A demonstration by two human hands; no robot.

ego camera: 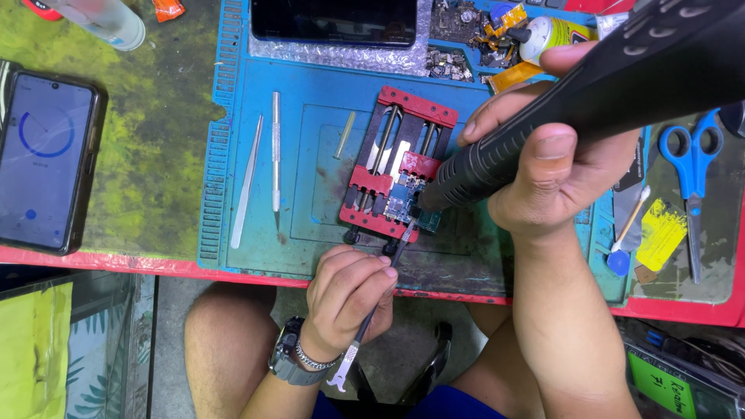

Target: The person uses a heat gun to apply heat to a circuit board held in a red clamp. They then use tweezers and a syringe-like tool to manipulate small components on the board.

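A small circuit board (pixel 401 203) is clamped in a red and black holder (pixel 396 163) on a blue work mat (pixel 310 93). My right hand (pixel 535 167) grips a black hot-air tool (pixel 590 93), its nozzle pointing down at the board. My left hand (pixel 347 295) holds a thin metal pry tool (pixel 374 310) like a pen, its tip touching the board's near edge. A watch and a bracelet sit on my left wrist.
Tweezers (pixel 247 186) and a craft knife (pixel 275 147) lie left of the holder. A lit phone (pixel 45 159) rests at the far left, a dark phone (pixel 334 19) at the top. Blue scissors (pixel 691 167) lie at the right. Board scraps and a small bottle sit behind.
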